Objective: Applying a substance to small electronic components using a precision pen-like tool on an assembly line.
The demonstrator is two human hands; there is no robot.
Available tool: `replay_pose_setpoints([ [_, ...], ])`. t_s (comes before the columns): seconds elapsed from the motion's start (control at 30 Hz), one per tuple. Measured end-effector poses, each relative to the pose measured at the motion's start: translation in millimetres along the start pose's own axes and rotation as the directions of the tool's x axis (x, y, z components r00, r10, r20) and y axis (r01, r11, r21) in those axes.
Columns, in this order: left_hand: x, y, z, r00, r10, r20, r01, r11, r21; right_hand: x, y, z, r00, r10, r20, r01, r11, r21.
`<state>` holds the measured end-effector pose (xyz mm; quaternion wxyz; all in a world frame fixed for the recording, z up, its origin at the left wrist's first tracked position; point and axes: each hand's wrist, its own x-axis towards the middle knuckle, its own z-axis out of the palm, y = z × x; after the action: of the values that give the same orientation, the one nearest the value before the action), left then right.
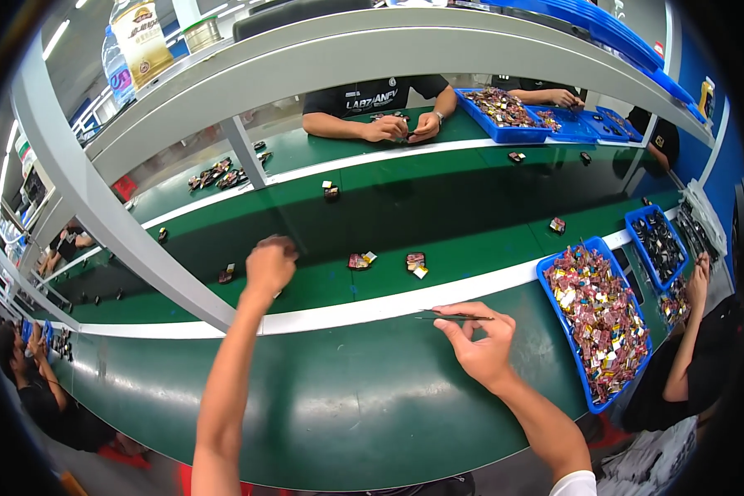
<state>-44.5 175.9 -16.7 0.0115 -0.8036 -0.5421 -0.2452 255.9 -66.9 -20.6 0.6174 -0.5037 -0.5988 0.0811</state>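
Nearest: bare green worktop (347, 372), both forearms reaching across it from the lower edge. Right hand (481, 339) is above the worktop, thumb and fingers pinched closed on dark, slim tweezers (471, 317); these point left, near the white rail (347, 314), prongs slightly apart at the tips. Right of that hand, a blue tray (565, 337) heaped with small pinkish, white and yellow pieces. Beyond its far right corner, a smaller blue bin (676, 275) of black parts; a co-worker's hand (698, 283) raised just beside. Left hand (273, 263) is past the rail, over the green conveyor surface (488, 248); fingers look curled, but motion blur hides them: cannot tell how far open, or whether anything is held. On the conveyor, a dark assembly with a pale tab (226, 274) lies left of it; two similar assemblies (361, 261) lie to its right, separate. Across the conveyor, a person in a black shirt (372, 103) works with both hands close together, beside a full blue tray (517, 135).
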Motion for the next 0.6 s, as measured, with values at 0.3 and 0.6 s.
replay_pose_setpoints([
  [0.3,-5.0,-34.3,-23.2,0.931,-0.126,0.343,0.101,0.991,0.088,-6.1,3.4,2.4,1.0,-0.006,0.023,0.006,1.0,-0.021],
  [0.6,-12.5,-20.9,-47.9,0.92,-0.151,0.361,0.091,0.98,0.176,-4.6,1.6,2.8,0.999,0.017,0.045,-0.017,1.0,-0.002],
])
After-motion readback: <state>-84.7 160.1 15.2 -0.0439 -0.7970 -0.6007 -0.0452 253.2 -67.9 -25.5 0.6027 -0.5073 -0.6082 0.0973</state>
